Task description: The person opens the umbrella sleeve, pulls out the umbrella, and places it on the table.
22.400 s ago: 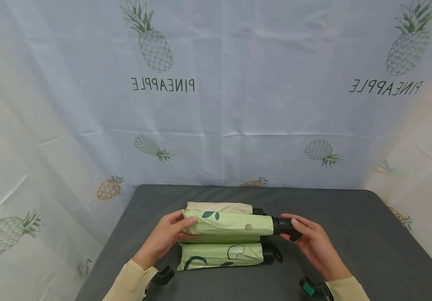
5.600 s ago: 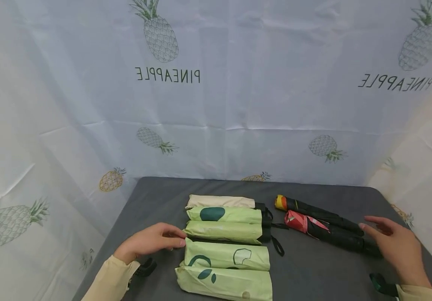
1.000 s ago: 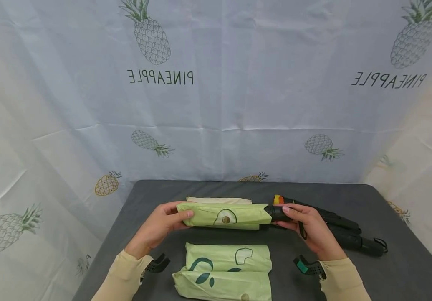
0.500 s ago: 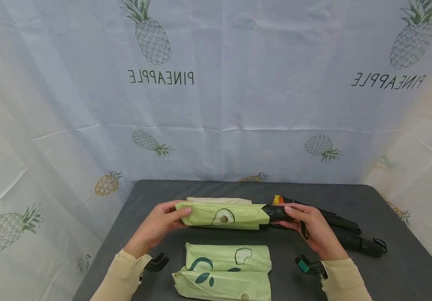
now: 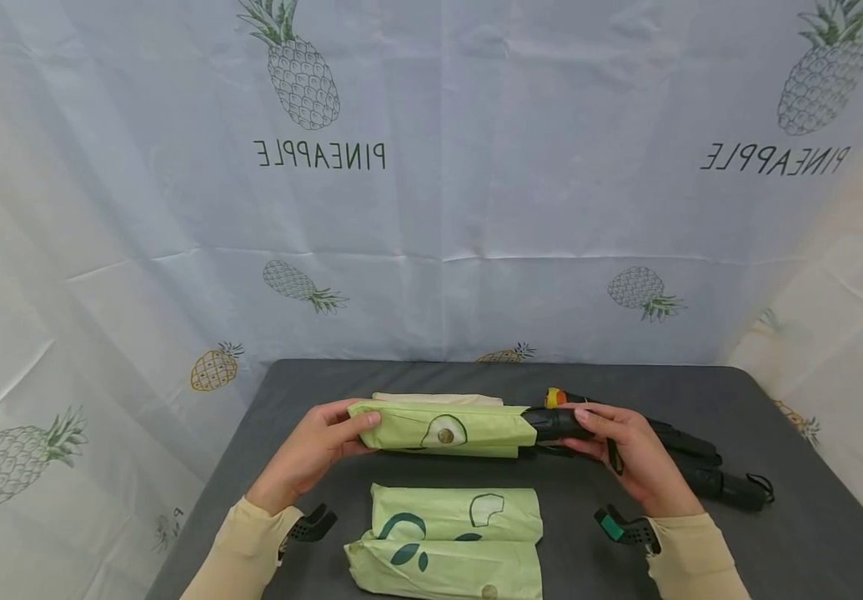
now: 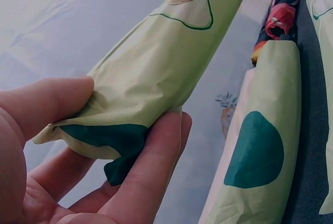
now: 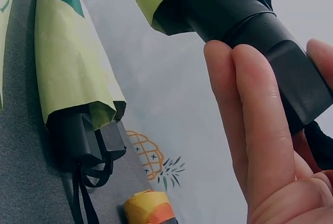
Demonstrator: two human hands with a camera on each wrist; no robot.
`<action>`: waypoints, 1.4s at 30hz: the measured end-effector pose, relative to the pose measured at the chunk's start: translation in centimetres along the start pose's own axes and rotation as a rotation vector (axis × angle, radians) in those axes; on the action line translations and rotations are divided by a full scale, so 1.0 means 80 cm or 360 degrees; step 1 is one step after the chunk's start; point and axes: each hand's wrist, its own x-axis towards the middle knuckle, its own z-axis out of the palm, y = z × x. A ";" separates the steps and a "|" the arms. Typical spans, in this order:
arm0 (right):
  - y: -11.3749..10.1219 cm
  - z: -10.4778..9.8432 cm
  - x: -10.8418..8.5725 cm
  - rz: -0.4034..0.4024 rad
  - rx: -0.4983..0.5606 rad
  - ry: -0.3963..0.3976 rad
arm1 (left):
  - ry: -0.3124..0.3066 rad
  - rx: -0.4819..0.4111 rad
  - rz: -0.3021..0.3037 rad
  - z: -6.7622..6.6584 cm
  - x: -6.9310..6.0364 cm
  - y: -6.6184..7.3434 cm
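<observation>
Both hands hold a folded umbrella sideways above the dark table. Its light green sleeve point(image 5: 442, 427) bears an avocado print. My left hand point(image 5: 303, 458) pinches the sleeve's closed end; in the left wrist view, thumb and fingers grip the creased sleeve cloth point(image 6: 171, 52). With fingers and thumb, my right hand point(image 5: 637, 458) holds the black handle point(image 5: 557, 423), its strap hanging down. Seen from the right wrist, dark folded fabric and the handle point(image 7: 291, 73) stick out of the sleeve's mouth. Behind lie another green-sleeved umbrella point(image 7: 73, 57) and a cream-sleeved one point(image 5: 439, 399).
Two flat-looking green sleeves point(image 5: 454, 512) point(image 5: 454, 569) lie in front, near the table's front edge. At right lie two unsleeved black umbrellas, one with a yellow-orange end point(image 5: 554, 397), the other partly behind my right hand point(image 5: 731, 490). A pineapple-print curtain point(image 5: 431, 208) hangs behind the table point(image 5: 311, 383).
Over the last second my right hand has drifted slightly right, and more black shows past the sleeve. Since the oldest frame, two bare umbrellas have appeared at right, with two loose sleeves in front.
</observation>
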 end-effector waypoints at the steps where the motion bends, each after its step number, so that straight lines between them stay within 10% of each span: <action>1: 0.000 -0.001 0.000 -0.0002 -0.0001 0.0001 | 0.0002 0.0000 0.0001 0.000 0.000 0.001; 42: -0.002 -0.030 -0.008 -0.0054 0.0125 -0.0105 | 0.0016 -0.0019 0.0026 -0.006 0.001 -0.002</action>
